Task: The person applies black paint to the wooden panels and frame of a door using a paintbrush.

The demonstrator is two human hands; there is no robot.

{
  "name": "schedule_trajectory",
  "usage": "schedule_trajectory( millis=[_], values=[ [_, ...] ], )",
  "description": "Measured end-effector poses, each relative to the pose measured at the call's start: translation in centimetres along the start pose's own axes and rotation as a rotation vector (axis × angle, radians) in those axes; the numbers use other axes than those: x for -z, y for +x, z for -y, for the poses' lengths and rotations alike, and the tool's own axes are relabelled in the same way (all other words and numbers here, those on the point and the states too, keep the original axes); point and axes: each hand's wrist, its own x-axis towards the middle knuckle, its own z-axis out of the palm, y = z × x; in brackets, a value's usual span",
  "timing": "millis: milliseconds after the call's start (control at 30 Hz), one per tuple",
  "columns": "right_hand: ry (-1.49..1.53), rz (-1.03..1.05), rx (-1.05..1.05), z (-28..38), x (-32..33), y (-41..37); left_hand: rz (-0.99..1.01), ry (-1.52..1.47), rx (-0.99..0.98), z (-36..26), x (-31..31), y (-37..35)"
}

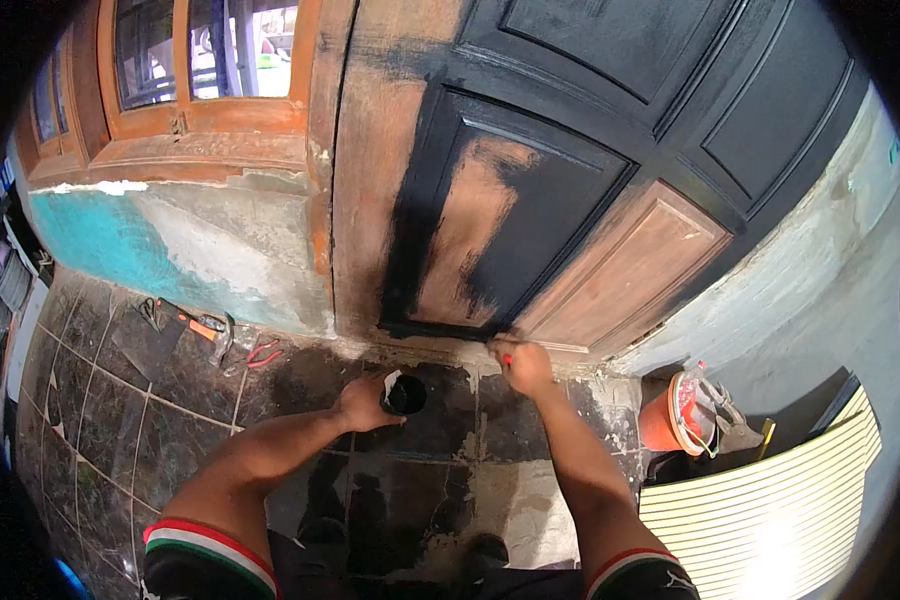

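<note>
My left hand (363, 403) is closed around a small cup (407, 395) with black paint in it, held above the tiled floor. At the foot of the wooden door (560, 170), my right hand (528, 370) grips a paintbrush (508, 357), a bit of red handle showing between the fingers. Its bristle end is close to the lower edge of the door and is partly hidden. Black paint covers much of the door's upper panels and frame. Bare brown wood shows in the middle of the lower left panel and across the lower right panel (630, 265).
Pliers with red handles (263, 355) and a hammer (220, 340) lie on the floor by the left wall. An orange bucket (670, 420) holding tools stands at right, behind a yellow striped sheet (770, 490). An orange wooden window frame (205, 125) is at upper left.
</note>
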Motion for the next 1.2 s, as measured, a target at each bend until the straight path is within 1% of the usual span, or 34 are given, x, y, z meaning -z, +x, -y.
schedule_trajectory(
  millis=[33, 67, 133, 200, 267, 300, 400, 433, 467, 533, 567, 600, 700, 733, 800, 867, 933, 1000, 1033, 1067, 1100, 1167, 1200],
  values=[
    [0.002, 0.017, 0.003, 0.2, 1.1, 0.7, 0.007, -0.002, -0.019, 0.0, 0.3, 0.0],
    [0.033, 0.004, -0.078, 1.1, 4.0, 2.2, 0.013, -0.006, -0.037, 0.0, 0.5, 0.0],
    [0.192, -0.227, -0.001, 1.1, 9.5, 5.3, 0.015, -0.010, -0.038, -0.2, 0.2, 0.3],
    [0.133, -0.385, 0.080, 1.4, 15.0, 7.4, 0.011, 0.006, -0.005, -0.2, -0.3, 0.8],
    [0.100, -0.677, 0.141, 3.0, 18.5, 8.7, 0.005, -0.038, -0.003, -0.1, -0.8, 1.0],
    [0.082, -0.824, 0.173, 3.3, 19.2, 8.9, 0.001, -0.059, -0.003, -0.1, -0.8, 1.0],
    [-0.068, -1.025, 0.101, 3.1, 16.6, 8.2, -0.026, -0.077, -0.070, -0.4, -0.7, 0.7],
    [-0.048, -0.924, 0.186, 2.3, 14.7, 7.4, 0.005, -0.076, -0.045, -0.6, -0.4, 0.5],
    [-0.053, -0.757, 0.181, 0.9, 11.7, 5.7, 0.036, -0.072, -0.022, -0.9, 0.0, 0.3],
    [0.108, -0.641, 0.163, -0.5, 4.4, 3.8, 0.070, -0.054, 0.026, -1.7, 0.7, 0.0],
    [0.014, -0.550, 0.198, -0.2, 3.1, 2.3, 0.073, -0.038, 0.051, -2.1, 1.1, -0.2],
    [0.025, -0.276, 0.143, 0.6, 2.9, 1.3, 0.073, -0.020, 0.076, -2.2, 1.4, -0.1],
    [-0.118, 0.293, -0.122, 2.7, 5.3, 1.8, 0.013, -0.037, 0.065, -1.7, 1.1, 0.2],
    [-0.043, 0.251, -0.100, 2.1, 6.2, 2.8, 0.024, -0.037, 0.065, -2.0, 1.6, 0.3],
    [0.082, 0.085, -0.056, 1.1, 9.5, 5.7, 0.039, -0.043, 0.069, -2.7, 2.3, 0.4],
    [0.079, -0.230, 0.065, 1.7, 15.4, 8.1, -0.030, -0.032, 0.014, -1.9, 1.3, 1.1],
    [0.070, -0.402, 0.094, 3.5, 21.1, 9.7, -0.056, -0.038, 0.001, -1.1, 0.7, 1.4],
    [0.028, -0.722, 0.143, 6.2, 24.1, 10.1, -0.046, -0.066, 0.025, -0.8, 0.5, 1.7],
    [0.005, -0.880, 0.167, 6.9, 24.5, 10.2, -0.083, -0.082, -0.006, -0.5, 0.5, 1.6],
    [-0.086, -1.014, 0.220, 6.4, 23.3, 10.3, -0.122, -0.098, -0.036, -0.3, 0.4, 1.6],
    [-0.080, -0.962, 0.222, 5.7, 21.5, 10.1, -0.162, -0.118, -0.064, -0.2, 0.3, 1.5],
    [-0.055, -0.841, 0.222, 4.7, 16.4, 8.4, -0.186, -0.145, -0.045, -0.9, 1.3, 1.2],
    [-0.031, -0.689, 0.197, 4.4, 13.7, 7.1, -0.191, -0.164, -0.026, -1.1, 1.8, 0.9]
  ],
)
